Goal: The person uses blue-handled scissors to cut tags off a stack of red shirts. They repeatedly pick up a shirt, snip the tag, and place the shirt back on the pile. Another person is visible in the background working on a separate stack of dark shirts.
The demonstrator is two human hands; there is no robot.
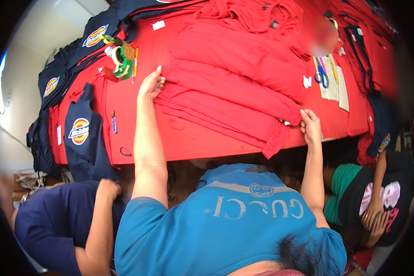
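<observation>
A long piece of red fabric [225, 94] lies across the table in front of me, stretched from left to right in layered folds. My left hand [152, 83] pinches its left end. At its lower right end, close to a small white tag, my right hand [311, 125] grips the edge between thumb and fingers. Just beyond it rests a thick stack of red garments [244, 50]. The folds hide how many layers each hand holds.
The table [161, 142] has a red surface. On its left are a green tape dispenser [123, 66], a pen [114, 122] and navy garments [85, 129] with round emblems. Blue-handled scissors [321, 76] lie on paper at right. One person sits on each side of me.
</observation>
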